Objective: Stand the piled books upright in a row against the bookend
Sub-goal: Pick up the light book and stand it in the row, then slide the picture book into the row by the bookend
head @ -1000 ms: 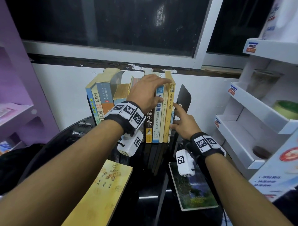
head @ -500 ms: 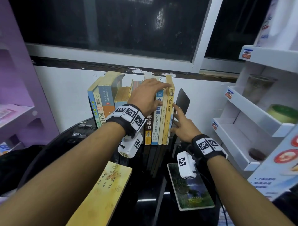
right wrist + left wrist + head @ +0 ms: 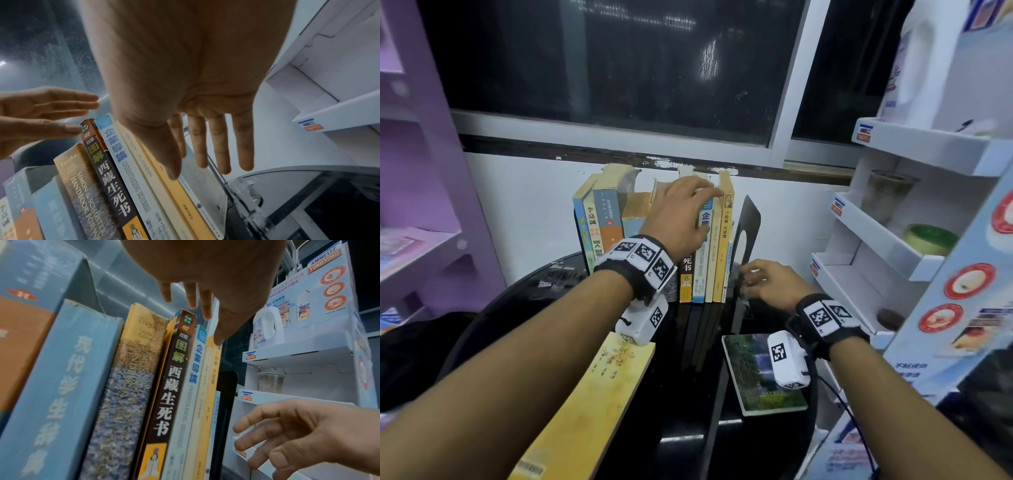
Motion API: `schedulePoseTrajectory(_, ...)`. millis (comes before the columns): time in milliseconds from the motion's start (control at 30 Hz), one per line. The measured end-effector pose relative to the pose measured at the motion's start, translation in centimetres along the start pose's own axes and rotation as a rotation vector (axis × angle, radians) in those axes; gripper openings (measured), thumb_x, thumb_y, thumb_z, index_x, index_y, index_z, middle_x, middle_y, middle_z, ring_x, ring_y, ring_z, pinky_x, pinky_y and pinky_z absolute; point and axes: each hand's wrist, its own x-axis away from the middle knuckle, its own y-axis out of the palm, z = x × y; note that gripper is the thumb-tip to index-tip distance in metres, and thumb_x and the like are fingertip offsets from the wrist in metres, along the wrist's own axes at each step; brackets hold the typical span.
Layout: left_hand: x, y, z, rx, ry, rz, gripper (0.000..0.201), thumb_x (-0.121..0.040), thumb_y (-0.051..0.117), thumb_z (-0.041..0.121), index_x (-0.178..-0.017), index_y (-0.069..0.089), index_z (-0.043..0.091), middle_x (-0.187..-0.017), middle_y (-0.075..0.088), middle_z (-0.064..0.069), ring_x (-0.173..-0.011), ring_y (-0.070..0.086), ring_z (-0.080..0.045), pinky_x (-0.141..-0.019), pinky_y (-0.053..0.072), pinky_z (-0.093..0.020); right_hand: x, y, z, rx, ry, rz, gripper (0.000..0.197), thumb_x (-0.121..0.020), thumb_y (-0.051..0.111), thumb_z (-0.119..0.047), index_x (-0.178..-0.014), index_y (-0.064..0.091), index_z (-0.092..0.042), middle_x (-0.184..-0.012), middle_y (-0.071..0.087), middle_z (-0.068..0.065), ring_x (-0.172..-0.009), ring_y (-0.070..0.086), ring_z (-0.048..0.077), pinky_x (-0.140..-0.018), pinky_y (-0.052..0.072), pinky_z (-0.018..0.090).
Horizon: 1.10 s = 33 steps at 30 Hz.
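A row of books (image 3: 688,240) is standing upright on the dark counter (image 3: 688,428), its right end beside the black bookend (image 3: 748,229), which serves here as the landmark. The left hand (image 3: 681,212) is resting on the book tops left of the bookend, fingers extended and relaxed, steadying the brown-spined book (image 3: 174,369) and the white-and-blue book (image 3: 195,366) rather than gripping them. The right hand (image 3: 770,282) is hanging low in front of the bookend's foot, fingers loosely spread, holding nothing. Compared with the view half a second earlier, the right hand is no longer pressing against the orange-yellow book (image 3: 724,240) next to the bookend; it is drawing back and downward, while the left hand is staying in place on the tops. This suggests that the squaring of the rightmost books against the bookend is judged complete and that the right hand is being freed for another pickup. From the right wrist view, a thin pale-blue book (image 3: 201,178) is sitting closest to the bookend, whether touching it cannot be told. Two books are lying flat on the counter, nearer the person than the bookend: a yellow book (image 3: 592,404) to its left and a green landscape-covered book (image 3: 760,373) almost directly before it. The task is therefore appearing largely advanced but unfinished, with these two flat books presumably awaiting placement in the row.
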Motion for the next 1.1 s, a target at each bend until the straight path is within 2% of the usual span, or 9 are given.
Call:
schedulePoseTrajectory(100,1.8,-0.1,1.5,0.059,-0.002,-0.019,0.051,-0.081,0.066,0.023,-0.129,0.049,0.03,-0.132,0.046,0.005,-0.128,0.038,-0.016,-0.111,0.029,-0.04,1.3,0.1,0.5,0.118,0.067,-0.102,0.046,-0.081,0.075,-0.024,-0.124,0.058,-0.023,-0.124,0.063,-0.003,-0.115,0.057,0.017,-0.089,0.038,0.023)
schedulePoseTrajectory(200,3.7,0.6,2.6,0.107,0.014,-0.1,0.047,-0.082,0.065,0.025,-0.127,0.049,0.029,-0.132,0.045,0.004,-0.126,0.04,-0.016,-0.107,0.036,-0.041,2.3,0.5,1.2,0.2,0.121,-0.154,0.052,-0.078,0.077,-0.031,-0.125,0.057,-0.025,-0.128,0.06,-0.001,-0.117,0.055,0.019,-0.092,0.039,0.025)
schedulePoseTrajectory(333,5.7,2.3,3.6,0.165,-0.012,-0.221,0.047,-0.082,0.067,0.026,-0.126,0.05,0.026,-0.132,0.042,0.003,-0.126,0.039,-0.017,-0.107,0.035,-0.038,3.3,1.3,2.0,0.241,0.154,-0.186,0.057,-0.075,0.078,-0.038,-0.127,0.055,-0.028,-0.129,0.059,0.0,-0.115,0.055,0.019,-0.095,0.042,0.029)
schedulePoseTrajectory(467,7.0,4.0,4.3,0.22,-0.118,-0.391,0.049,-0.083,0.068,0.031,-0.128,0.05,0.025,-0.137,0.038,0.0,-0.131,0.037,-0.02,-0.109,0.035,-0.041,4.2,1.8,2.3,0.26,0.163,-0.212,0.065,-0.075,0.077,-0.039,-0.133,0.052,-0.026,-0.135,0.055,0.001,-0.12,0.053,0.02,-0.098,0.041,0.029)
schedulePoseTrajectory(600,7.8,4.9,5.3,0.258,-0.223,-0.643,0.052,-0.086,0.065,0.037,-0.133,0.047,0.021,-0.141,0.036,-0.004,-0.128,0.04,-0.023,-0.105,0.035,-0.035,4.8,2.2,2.7,0.229,0.192,-0.242,0.071,-0.072,0.081,-0.035,-0.134,0.051,-0.024,-0.137,0.054,0.002,-0.121,0.053,0.021,-0.102,0.042,0.033)
schedulePoseTrajectory(700,8.4,6.1,5.8,0.227,-0.252,-0.793,0.063,-0.085,0.065,0.044,-0.138,0.042,0.02,-0.14,0.041,-0.008,-0.125,0.043,-0.025,-0.101,0.037,-0.033,5.1,2.6,3.2,0.231,0.188,-0.234,0.075,-0.067,0.085,-0.033,-0.133,0.052,-0.023,-0.133,0.056,0.002,-0.115,0.055,0.019,-0.098,0.044,0.03)
schedulePoseTrajectory(867,9.4,7.6,6.8,0.148,-0.258,-0.972,0.083,-0.078,0.071,0.048,-0.145,0.032,0.018,-0.145,0.042,-0.007,-0.13,0.043,-0.025,-0.106,0.037,-0.037,5.4,3.3,3.8,0.214,0.187,-0.208,0.069,-0.064,0.087,-0.029,-0.125,0.057,-0.021,-0.115,0.057,-0.004,-0.099,0.053,0.014,-0.088,0.043,0.025)
schedulePoseTrajectory(1000,9.4,7.9,7.5,0.058,-0.196,-1.017,0.086,-0.076,0.075,0.042,-0.146,0.03,0.016,-0.143,0.038,-0.009,-0.131,0.039,-0.028,-0.108,0.036,-0.042,5.5,3.2,4.0,0.21,0.177,-0.228,0.055,-0.063,0.088,-0.029,-0.11,0.064,-0.014,-0.109,0.066,0.002,-0.098,0.06,0.018,-0.085,0.047,0.027)
schedulePoseTrajectory(1100,9.3,7.9,7.7,0.075,-0.199,-1.022,0.082,-0.074,0.077,0.038,-0.142,0.036,0.018,-0.135,0.039,-0.008,-0.125,0.043,-0.028,-0.105,0.039,-0.042,5.5,3.0,4.0,0.177,0.158,-0.218,0.051,-0.06,0.09,-0.028,-0.102,0.061,-0.018,-0.106,0.065,0.003,-0.097,0.061,0.019,-0.086,0.051,0.032)
